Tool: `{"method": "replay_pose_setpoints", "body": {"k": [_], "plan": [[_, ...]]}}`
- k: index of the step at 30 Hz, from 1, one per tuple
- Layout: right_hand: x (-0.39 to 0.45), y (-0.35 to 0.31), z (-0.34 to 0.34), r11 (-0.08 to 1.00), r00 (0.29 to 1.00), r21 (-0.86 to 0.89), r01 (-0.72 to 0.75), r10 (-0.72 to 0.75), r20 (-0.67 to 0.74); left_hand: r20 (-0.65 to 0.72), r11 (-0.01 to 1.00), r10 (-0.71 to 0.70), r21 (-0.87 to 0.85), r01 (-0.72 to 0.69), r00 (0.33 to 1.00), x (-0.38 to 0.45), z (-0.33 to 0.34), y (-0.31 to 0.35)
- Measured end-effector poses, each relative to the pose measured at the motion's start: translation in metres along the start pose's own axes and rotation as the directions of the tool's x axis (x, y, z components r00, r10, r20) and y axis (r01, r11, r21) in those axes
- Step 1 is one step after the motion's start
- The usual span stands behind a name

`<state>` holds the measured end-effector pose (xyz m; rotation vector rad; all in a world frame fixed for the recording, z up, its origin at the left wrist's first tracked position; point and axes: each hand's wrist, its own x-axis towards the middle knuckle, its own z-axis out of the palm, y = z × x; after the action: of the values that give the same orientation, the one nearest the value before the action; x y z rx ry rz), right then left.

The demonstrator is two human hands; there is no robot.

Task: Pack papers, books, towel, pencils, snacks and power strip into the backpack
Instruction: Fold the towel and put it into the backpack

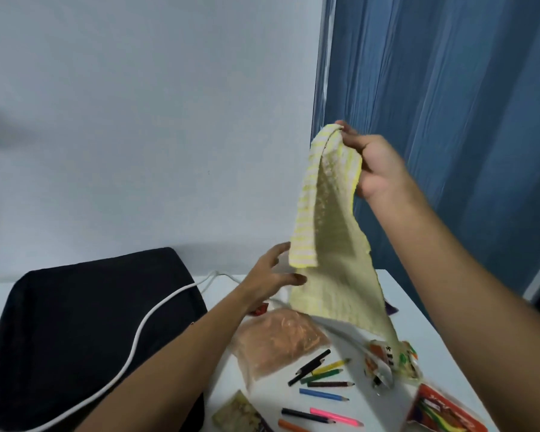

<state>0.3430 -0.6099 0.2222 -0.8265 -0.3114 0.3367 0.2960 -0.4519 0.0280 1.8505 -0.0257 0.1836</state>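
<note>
Yellow towel (328,232) pinched aloft by right hand (378,163) at 1 o'clock, left hand (268,275) spread, reaching for its lower edge; trailing corner could sweep coloured pencils (321,378) at 5 o'clock off table (418,313).

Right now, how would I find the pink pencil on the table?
Start at the white table and look near its front edge, right of the black backpack. Among the loose pencils, the pink pencil lies lowest, beside a black one; it is the only bright pink one.

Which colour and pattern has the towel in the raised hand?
The towel is pale yellow with thin white stripes, seen in the head view.
</note>
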Motion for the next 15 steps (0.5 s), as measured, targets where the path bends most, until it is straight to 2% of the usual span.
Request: {"method": "replay_pose_setpoints", "body": {"k": [3,6,10,13,15], "plan": [[0.003,0.003,0.007,0.998,0.998,0.057,-0.026,0.029,-0.056,-0.098,0.998,0.025,-0.048,-0.029,0.995,0.002,0.016,0.014],[0.003,0.001,0.006,0.991,0.995,0.130,-0.034,0.046,-0.086,-0.106,0.986,0.052,-0.154,-0.068,0.993,0.001,0.022,0.028],[-0.001,0.000,0.012,0.991,0.994,0.123,-0.049,0.060,-0.092,0.004,0.982,0.175,-0.071,-0.174,0.985,0.000,0.029,0.044],[-0.005,-0.002,0.020,0.994,0.996,0.099,-0.050,0.057,-0.064,-0.006,0.976,0.218,-0.025,-0.218,0.976,-0.006,0.036,0.055],[-0.004,-0.011,0.016,0.989,0.998,0.149,-0.006,0.015,-0.059,-0.034,0.978,0.197,-0.065,-0.199,0.980,-0.014,0.031,0.064]]}}
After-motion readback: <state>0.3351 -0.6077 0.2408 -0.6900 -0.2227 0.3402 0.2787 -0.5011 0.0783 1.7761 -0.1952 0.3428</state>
